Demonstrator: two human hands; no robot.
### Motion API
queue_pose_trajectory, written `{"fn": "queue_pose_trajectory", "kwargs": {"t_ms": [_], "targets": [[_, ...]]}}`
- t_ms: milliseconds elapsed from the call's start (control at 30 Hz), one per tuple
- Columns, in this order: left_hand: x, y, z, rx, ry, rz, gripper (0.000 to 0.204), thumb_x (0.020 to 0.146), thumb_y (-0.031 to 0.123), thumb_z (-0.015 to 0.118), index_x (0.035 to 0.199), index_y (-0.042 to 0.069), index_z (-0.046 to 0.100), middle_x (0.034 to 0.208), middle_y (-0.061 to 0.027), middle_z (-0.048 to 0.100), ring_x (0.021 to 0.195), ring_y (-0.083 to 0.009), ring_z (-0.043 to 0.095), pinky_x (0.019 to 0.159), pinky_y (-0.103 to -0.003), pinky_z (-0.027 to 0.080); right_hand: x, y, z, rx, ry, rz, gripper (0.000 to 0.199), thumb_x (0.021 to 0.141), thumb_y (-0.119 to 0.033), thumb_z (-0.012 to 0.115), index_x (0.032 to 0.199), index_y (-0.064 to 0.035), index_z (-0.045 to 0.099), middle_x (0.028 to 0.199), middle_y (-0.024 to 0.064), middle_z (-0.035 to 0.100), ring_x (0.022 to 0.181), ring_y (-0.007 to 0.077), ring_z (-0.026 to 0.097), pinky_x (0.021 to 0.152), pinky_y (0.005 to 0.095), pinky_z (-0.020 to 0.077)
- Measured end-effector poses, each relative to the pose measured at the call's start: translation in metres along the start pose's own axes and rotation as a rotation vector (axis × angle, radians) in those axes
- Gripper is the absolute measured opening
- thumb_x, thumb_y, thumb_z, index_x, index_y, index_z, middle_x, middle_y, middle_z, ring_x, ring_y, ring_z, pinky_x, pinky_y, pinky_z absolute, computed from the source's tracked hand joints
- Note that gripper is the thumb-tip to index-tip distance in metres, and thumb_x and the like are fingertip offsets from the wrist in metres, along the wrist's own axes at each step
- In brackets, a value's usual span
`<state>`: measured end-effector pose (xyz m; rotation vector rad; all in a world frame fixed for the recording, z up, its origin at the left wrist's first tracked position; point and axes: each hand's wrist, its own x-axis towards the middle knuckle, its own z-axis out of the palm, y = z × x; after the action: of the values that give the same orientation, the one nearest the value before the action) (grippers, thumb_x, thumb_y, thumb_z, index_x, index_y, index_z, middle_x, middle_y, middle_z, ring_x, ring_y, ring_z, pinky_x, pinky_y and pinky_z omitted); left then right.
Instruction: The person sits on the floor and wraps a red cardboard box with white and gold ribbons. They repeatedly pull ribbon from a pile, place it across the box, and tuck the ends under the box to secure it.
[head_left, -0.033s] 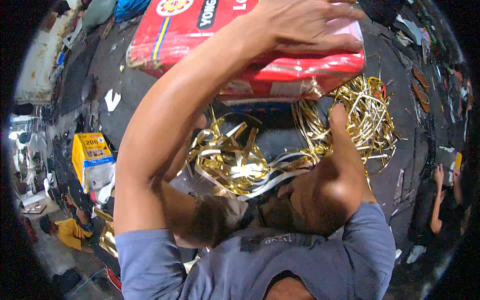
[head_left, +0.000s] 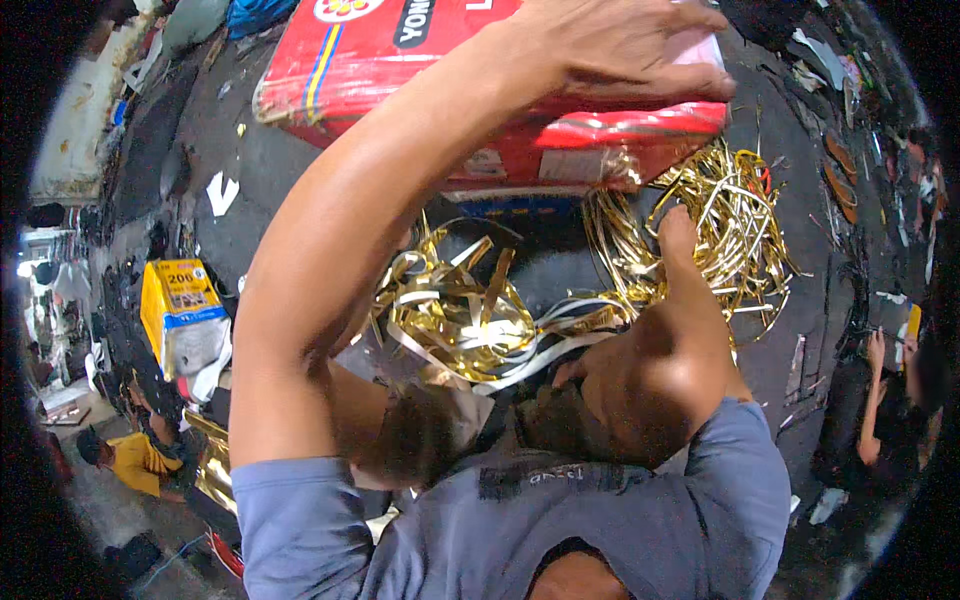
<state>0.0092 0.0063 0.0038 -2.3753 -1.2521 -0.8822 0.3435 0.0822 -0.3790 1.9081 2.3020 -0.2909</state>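
Observation:
My left arm reaches across to the upper right, and my left hand lies over the top right part of a large red cardboard box. Its thumb and fingers are apart, with a pale pink patch of the box between them. Most of my right arm is hidden behind my bent right knee. A bit of skin that may be my right hand shows beside the right thigh, too little to tell its grip. Between my legs lies a loose tangle of shiny gold and white strips. A bigger gold bundle lies by my right foot.
A yellow, white and blue packet stands at left. White scraps lie on the dark floor. Brown sandals are at far right. One person in yellow sits at lower left; another person's arm shows at right.
My left hand has shifted slightly to the right over the box, its fingers a little differently spread. The gold strips stay in nearly the same place.

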Motion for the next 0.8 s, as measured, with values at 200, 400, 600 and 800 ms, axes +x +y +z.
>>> {"fn": "queue_pose_trajectory", "kwargs": {"t_ms": [200, 400, 600, 800], "targets": [[-0.02, 0.072, 0.018, 0.112, 0.257, 0.261, 0.012, 0.085, 0.021, 0.073, 0.087, 0.01, 0.07, 0.091, -0.0056, 0.067, 0.089, -0.0246, 0.068, 0.063, -0.034, 0.056, -0.004, 0.057, 0.017, 0.456, 0.166, 0.138, 0.026, 0.095, -0.023, 0.06, 0.086, -0.0005, 0.07, 0.089, 0.0206, 0.073, 0.079, 0.0312, 0.071, 0.074, 0.0465, 0.0545], [-0.256, 0.158, 0.123, -0.125, -0.71, -0.982, 0.044, 0.089, 0.038, 0.072, 0.121, 0.008, 0.069, 0.105, -0.0181, 0.075, 0.095, -0.0384, 0.074, 0.078, -0.051, 0.061, -0.034, 0.066, -0.067, 1.242, 0.881, 0.441, 0.024, 0.1, -0.025, 0.06, 0.103, -0.0013, 0.063, 0.076, 0.0065, 0.058, 0.059, 0.0166, 0.052, 0.054, 0.0339, 0.0453], [-0.408, 0.203, 0.154, -0.197, -1.022, -1.682, 0.042, 0.084, 0.023, 0.074, 0.123, 0.008, 0.069, 0.127, -0.0243, 0.068, 0.114, -0.0375, 0.07, 0.094, -0.05, 0.058, -0.101, 0.107, -0.125, 1.376, 0.765, 0.365, 0.018, 0.103, -0.021, 0.065, 0.109, -0.0043, 0.061, 0.078, 0.0027, 0.058, 0.063, 0.0106, 0.055, 0.054, 0.0253, 0.0464], [-0.227, 0.17, 0.123, -1.176, -0.301, -1.255, 0.019, 0.096, 0.017, 0.066, 0.104, 0.0, 0.07, 0.084, -0.0145, 0.074, 0.076, -0.0214, 0.074, 0.07, -0.039, 0.059, -0.154, 0.049, -0.251, 1.187, 0.385, -0.126, 0.017, 0.1, -0.014, 0.069, 0.114, -0.0035, 0.068, 0.097, 0.0007, 0.068, 0.082, 0.0106, 0.063, 0.074, 0.0267, 0.053]]}}
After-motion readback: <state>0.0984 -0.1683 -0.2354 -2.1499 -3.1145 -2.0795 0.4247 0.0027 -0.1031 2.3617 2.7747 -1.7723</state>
